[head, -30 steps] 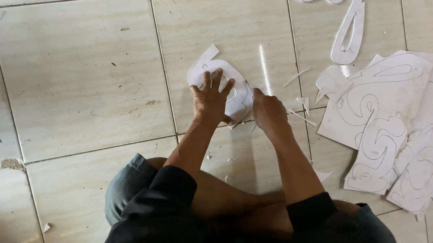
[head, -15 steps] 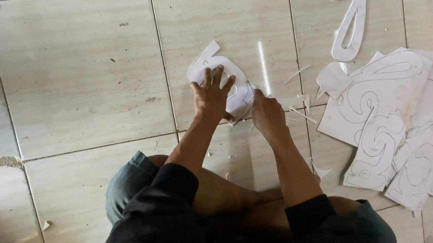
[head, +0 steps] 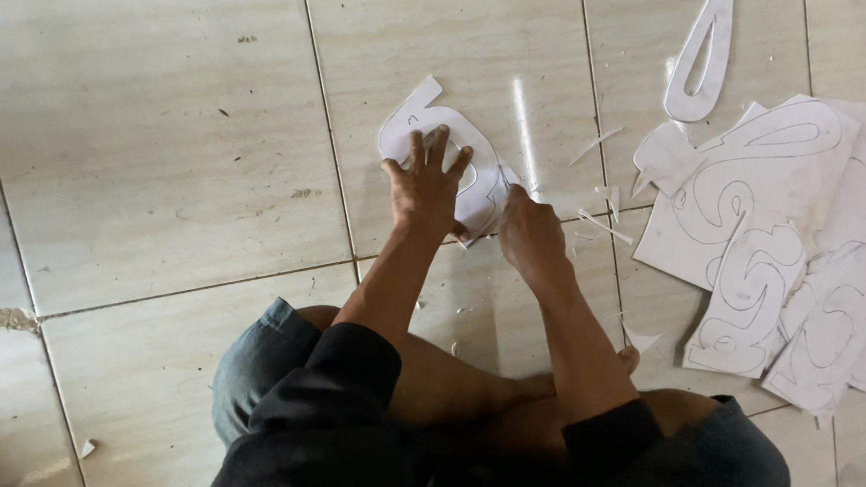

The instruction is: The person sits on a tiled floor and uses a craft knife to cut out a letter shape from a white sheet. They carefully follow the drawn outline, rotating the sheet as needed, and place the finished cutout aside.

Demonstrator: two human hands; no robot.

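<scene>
- Paper cutout [head: 430, 133] lies flat on the floor [head: 158, 156], white, curved, with a pencilled outline; it sits directly under the left hand and just left of the right hand.
- Left hand [head: 426, 188] presses down on the cutout, fingers [head: 439, 146] spread wide and flat, palm toward the body; this grip pins the sheet rather than pinching it.
- Right hand [head: 529, 234] is curled at the cutout's right edge, touching the paper; its grip is closed, but what the fingers pinch is hidden beneath the hand and cannot be told.
- Thin paper strips [head: 599, 224] lie scattered just beyond the right hand, away from the body.
- Sheet pile [head: 784, 235] with traced curving shapes lies well right of the right hand, several sheets overlapping.
- Loop-shaped cutout [head: 705, 60] rests on the floor beyond the pile, farther from the body.
- Both forearms reach forward over bent knees; dark sleeves [head: 355, 369] are pushed up.
</scene>
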